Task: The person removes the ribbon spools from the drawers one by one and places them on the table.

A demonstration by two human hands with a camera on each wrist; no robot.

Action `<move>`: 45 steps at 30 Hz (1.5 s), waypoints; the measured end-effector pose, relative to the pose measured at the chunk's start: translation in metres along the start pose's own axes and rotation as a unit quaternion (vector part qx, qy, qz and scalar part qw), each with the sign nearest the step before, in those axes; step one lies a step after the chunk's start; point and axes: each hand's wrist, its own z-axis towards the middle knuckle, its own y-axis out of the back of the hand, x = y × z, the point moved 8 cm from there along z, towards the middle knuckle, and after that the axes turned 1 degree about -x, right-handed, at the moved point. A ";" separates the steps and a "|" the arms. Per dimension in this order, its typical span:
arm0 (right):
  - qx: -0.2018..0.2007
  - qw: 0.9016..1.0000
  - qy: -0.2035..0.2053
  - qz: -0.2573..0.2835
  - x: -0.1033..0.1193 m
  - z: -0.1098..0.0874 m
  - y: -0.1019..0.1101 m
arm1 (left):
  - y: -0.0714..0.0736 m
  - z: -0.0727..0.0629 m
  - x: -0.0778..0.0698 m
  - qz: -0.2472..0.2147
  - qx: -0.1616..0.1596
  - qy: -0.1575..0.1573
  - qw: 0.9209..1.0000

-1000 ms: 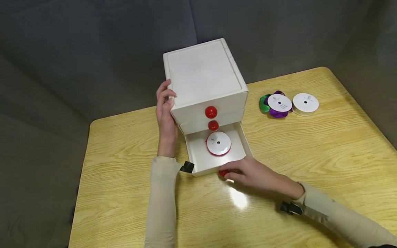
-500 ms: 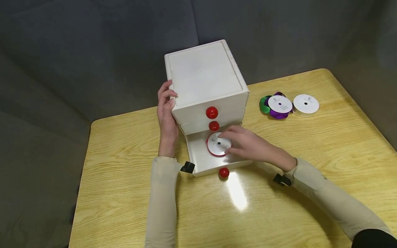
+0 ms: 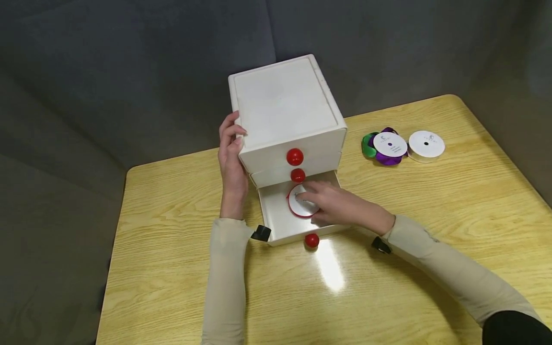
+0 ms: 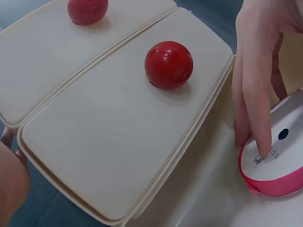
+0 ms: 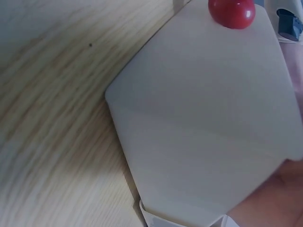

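A white drawer cabinet (image 3: 284, 100) with red round knobs stands at the back of the table, its bottom drawer (image 3: 273, 211) pulled out. My left hand (image 3: 231, 158) grips the cabinet's left side, fingertips bent over the top edge. Inside the drawer lies a white-faced spool of red ribbon (image 3: 301, 208). Reaching in from the right, my right hand (image 3: 340, 203) holds that spool at its rim. The left wrist view shows one finger (image 4: 258, 113) on the spool's labelled face and others at its edge. In the right wrist view, the drawer front (image 5: 189, 85) hides most of that hand.
Right of the cabinet sit a spool with purple and green ribbon (image 3: 390, 144) and a white-faced spool (image 3: 426, 144), side by side on the wooden table (image 3: 164, 268). The open drawer's red knob (image 3: 312, 240) juts toward the front. Dark cloth (image 3: 151, 72) hangs behind.
My right hand has let go of the bottom drawer's knob, moved up into the drawer and taken hold of the red ribbon spool. The left hand stays on the cabinet.
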 end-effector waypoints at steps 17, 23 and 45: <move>-0.002 0.998 -0.040 0.047 -0.002 0.006 -0.002 | 0.001 -0.001 0.000 0.000 0.002 -0.002 1.000; -0.014 0.986 -0.062 0.157 0.006 0.002 0.007 | 0.001 -0.001 0.000 0.000 0.000 -0.002 1.000; -0.107 0.970 -0.047 0.213 0.020 -0.019 0.040 | 0.001 0.000 0.001 0.006 -0.002 -0.002 1.000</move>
